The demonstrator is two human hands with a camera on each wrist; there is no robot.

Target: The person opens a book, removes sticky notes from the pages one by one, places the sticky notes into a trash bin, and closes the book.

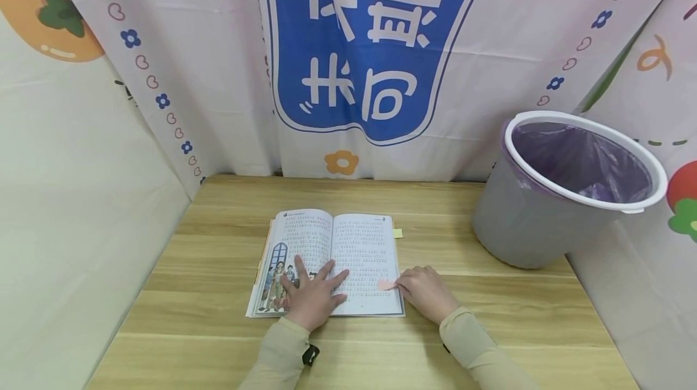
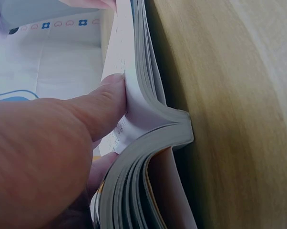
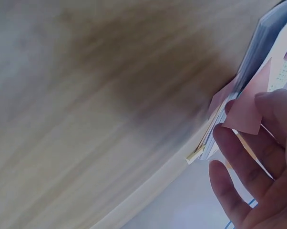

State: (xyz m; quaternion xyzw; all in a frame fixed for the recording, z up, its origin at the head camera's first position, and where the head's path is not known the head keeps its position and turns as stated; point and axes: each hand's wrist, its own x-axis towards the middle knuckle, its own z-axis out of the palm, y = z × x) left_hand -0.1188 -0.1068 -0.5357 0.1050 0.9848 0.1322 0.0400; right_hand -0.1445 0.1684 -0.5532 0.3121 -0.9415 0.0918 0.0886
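Note:
An open book (image 1: pixel 362 245) lies on the wooden table, printed text on both pages and a drawing of people at the lower left. My left hand (image 1: pixel 313 300) presses on it with spread fingers, across the lower left page and the fold. The left wrist view shows the thumb (image 2: pixel 107 98) flat against the page near the spine. At the book's right edge my right hand (image 1: pixel 427 293) pinches a pink sticky note (image 3: pixel 251 102) between thumb and fingers. The note overlaps the lower right page in the head view. A yellow tab (image 1: pixel 398 233) sticks out of the right edge higher up.
A grey bin (image 1: pixel 523 221) with a white rim and purple liner stands at the table's right rear. Printed white curtains (image 1: pixel 234 106) hang behind the table and along both sides. Bare wood (image 1: pixel 218 214) surrounds the book.

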